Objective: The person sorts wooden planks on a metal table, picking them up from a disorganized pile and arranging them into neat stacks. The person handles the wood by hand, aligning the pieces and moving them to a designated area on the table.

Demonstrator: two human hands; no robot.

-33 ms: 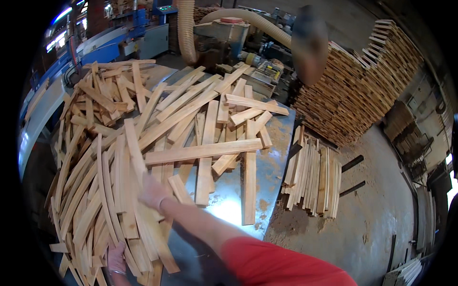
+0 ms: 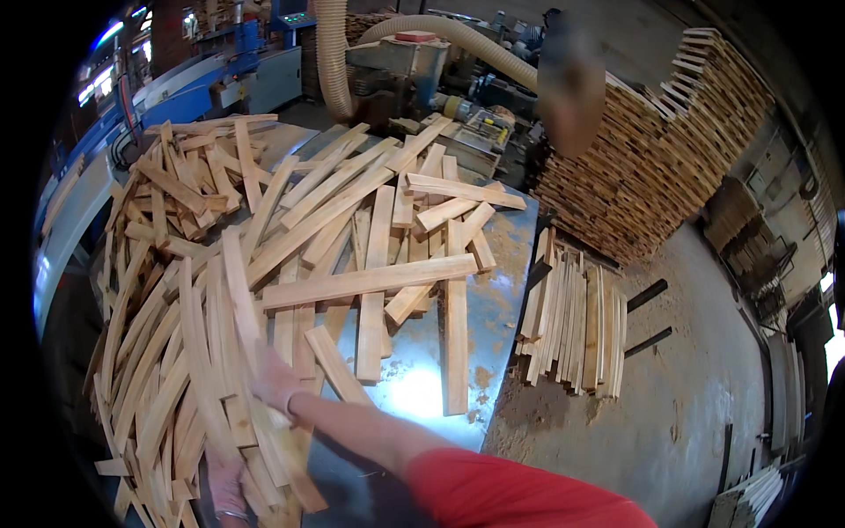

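At the near left of a broad heap of pale wooden slats, my right hand (image 2: 277, 385) reaches across from the right, closed on the edge of a long slat (image 2: 238, 286). The hand is somewhat blurred, and its fingertips are partly hidden by the wood. Lower down, my left hand (image 2: 226, 486) is closed round the near end of another slat (image 2: 199, 352), which runs away from me and shows its broad face. Both slats lie nearly side by side. More slats lie close under and around both hands.
Loose slats overlap on a metal table (image 2: 495, 327) dusted with sawdust. To the right, bundled slats (image 2: 574, 326) rest near the floor, with a tall timber stack (image 2: 647, 163) behind. Machinery (image 2: 480, 132) and a ribbed duct (image 2: 333, 62) stand beyond the table.
The slat at my left hand has turned, from its narrow edge to its broad face. My right hand has shifted slightly nearer to me. The whole view has moved a little.
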